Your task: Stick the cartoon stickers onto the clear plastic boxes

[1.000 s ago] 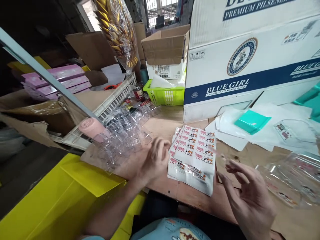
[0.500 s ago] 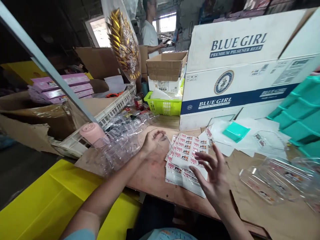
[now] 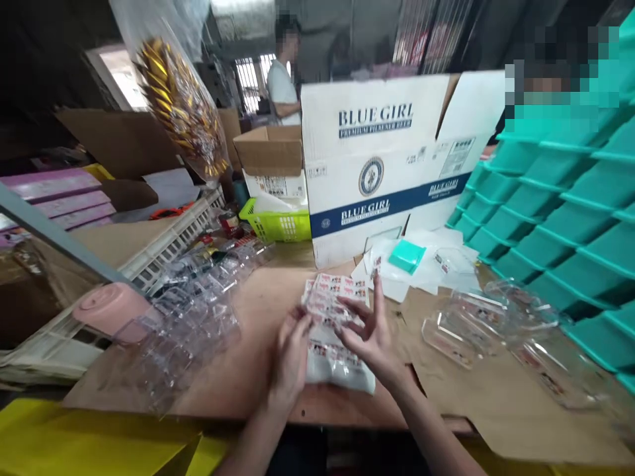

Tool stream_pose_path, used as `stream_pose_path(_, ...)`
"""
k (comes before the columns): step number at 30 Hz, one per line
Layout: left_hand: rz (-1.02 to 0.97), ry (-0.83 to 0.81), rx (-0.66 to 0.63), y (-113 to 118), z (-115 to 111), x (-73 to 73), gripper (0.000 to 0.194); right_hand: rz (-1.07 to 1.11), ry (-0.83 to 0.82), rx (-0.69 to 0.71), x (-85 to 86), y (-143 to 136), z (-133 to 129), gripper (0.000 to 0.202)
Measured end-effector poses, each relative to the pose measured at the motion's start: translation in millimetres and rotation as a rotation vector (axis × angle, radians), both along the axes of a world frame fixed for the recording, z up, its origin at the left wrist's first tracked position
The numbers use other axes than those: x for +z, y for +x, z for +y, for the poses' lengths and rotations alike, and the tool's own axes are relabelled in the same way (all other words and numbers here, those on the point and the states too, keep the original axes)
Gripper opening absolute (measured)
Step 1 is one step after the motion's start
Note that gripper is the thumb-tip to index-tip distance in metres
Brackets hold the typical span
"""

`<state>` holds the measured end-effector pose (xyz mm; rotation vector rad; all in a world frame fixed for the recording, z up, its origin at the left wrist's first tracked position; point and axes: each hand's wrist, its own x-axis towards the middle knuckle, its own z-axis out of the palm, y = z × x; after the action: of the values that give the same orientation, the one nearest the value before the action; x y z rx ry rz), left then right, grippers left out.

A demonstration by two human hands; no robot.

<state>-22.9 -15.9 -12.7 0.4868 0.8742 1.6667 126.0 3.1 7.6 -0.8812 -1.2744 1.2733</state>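
My left hand (image 3: 294, 350) is closed, its fingertips pinching a thin clear plastic lid (image 3: 325, 317) that is blurred and hard to see against the sheets below. My right hand (image 3: 370, 334) is beside it with fingers spread, thumb and middle finger near the lid's edge. A small printed sticker (image 3: 377, 266) clings to the tip of its raised index finger. Beneath both hands lies a stack of sticker sheets (image 3: 340, 367) with pink and cat-like prints. On the right, several clear lids (image 3: 449, 340) bearing similar stickers rest on the cardboard.
Clear plastic trays (image 3: 193, 337) and a pink container (image 3: 116, 311) are at left. Behind stand a green basket (image 3: 282, 226) and a white beer carton (image 3: 357, 158). Stacked turquoise bins (image 3: 555, 238) rise at right. A turquoise piece (image 3: 407, 256) lies on white papers. Another person (image 3: 284, 86) stands beyond.
My left hand has come down and closer to my right hand, bringing the clear lid over the sticker sheets. The view has turned to the right, showing more turquoise bins.
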Motion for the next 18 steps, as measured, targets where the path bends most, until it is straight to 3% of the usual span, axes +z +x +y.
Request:
stream_pose_path(5, -0.282, -0.112, -0.401, 5, -3, 5.9, 0.034, -0.242, 0.183, 0.126, -9.0, 18, 14, 0.114)
stream_pose_path(9, -0.238, -0.046, -0.368, 6, 2, 18.1, 0.021, -0.312, 0.262, 0.003, 5.1, 39, 4, 0.100)
stream_pose_path(11, -0.187, -0.014, -0.345, 8, 0, 21.9, 0.018, -0.140, 0.139, 0.105, 16.1, 50, -12, 0.095)
stream_pose_path(14, -0.143, -0.011, -0.364, 13, -6, 24.8, 0.025, 0.240, -0.148, 0.470, 26.0, 59, -38, 0.095)
stream_pose_path(16, -0.137, -0.032, -0.365, 17, -10, 26.0, 0.031, 0.432, -0.284, 0.619, 24.4, 60, -52, 0.096)
stream_pose_path(18, -0.148, -0.063, -0.345, 21, -12, 26.5, 0.030, 0.553, -0.369, 0.676, 17.7, 60, -61, 0.093)
